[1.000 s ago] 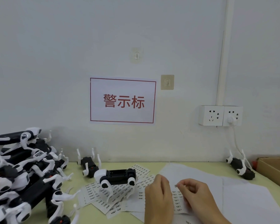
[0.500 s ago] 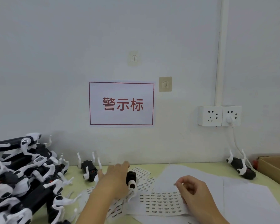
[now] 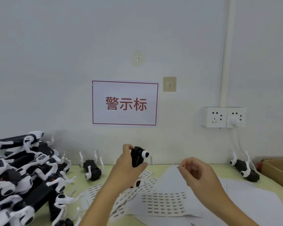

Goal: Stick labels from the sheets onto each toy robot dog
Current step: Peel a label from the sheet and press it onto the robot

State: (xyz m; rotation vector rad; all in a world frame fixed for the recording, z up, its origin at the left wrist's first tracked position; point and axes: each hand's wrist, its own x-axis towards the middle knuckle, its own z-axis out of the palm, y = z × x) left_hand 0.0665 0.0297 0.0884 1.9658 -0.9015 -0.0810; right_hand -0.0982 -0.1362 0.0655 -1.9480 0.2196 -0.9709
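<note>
My left hand (image 3: 127, 167) grips a black-and-white toy robot dog (image 3: 138, 158) and holds it up on end above the table. A little to its right, my right hand (image 3: 196, 172) pinches a tiny label (image 3: 178, 167) between thumb and forefinger, apart from the dog. Below both hands lies a label sheet (image 3: 165, 203) with rows of small printed labels. More label sheets (image 3: 95, 191) lie fanned out under my left forearm.
A heap of toy robot dogs (image 3: 23, 178) fills the left side. One dog (image 3: 91, 168) lies on its back by the wall, another (image 3: 245, 170) at the right. Blank white sheets (image 3: 255, 196) cover the right of the table. A cardboard box (image 3: 278, 170) sits at the right edge.
My left hand left the label sheet, reached left to the dog on the table and lifted it upright. My right hand rose from the sheet with a peeled label.
</note>
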